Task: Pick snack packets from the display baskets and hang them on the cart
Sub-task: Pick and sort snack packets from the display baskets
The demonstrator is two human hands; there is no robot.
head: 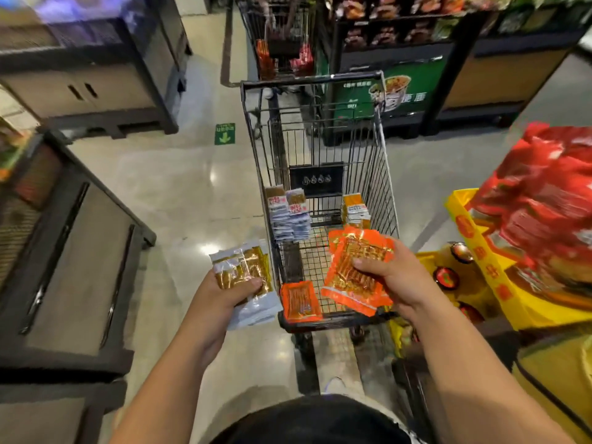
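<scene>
Shop aisle with a pale, glossy floor; a wire cart stands in the middle of it, straight ahead of the person.

Over the cart's near right corner, the right hand grips a fanned bunch of orange packets, thumb on top and fingers curled beneath. Just outside the cart's near left corner, the left hand holds a stack of white-and-gold packets, thumb pressed across their face. One single orange packet lies against the cart's near rim, between the two hands.

Inside the cart, thick bundles of white packets hang along its left wall, and a smaller orange-and-white bundle hangs against its right wall. A black plate is fixed across the cart's far inner end.

Right of the cart, just beside it, is a yellow display box with blurred red packets piled above it. Left of the cart, well apart, stands a dark shelving unit. On the floor near the cart's far left corner is a green arrow sticker. Beyond the cart's far end stand a second cart holding red and orange goods, and to its right a stand with a green poster.
</scene>
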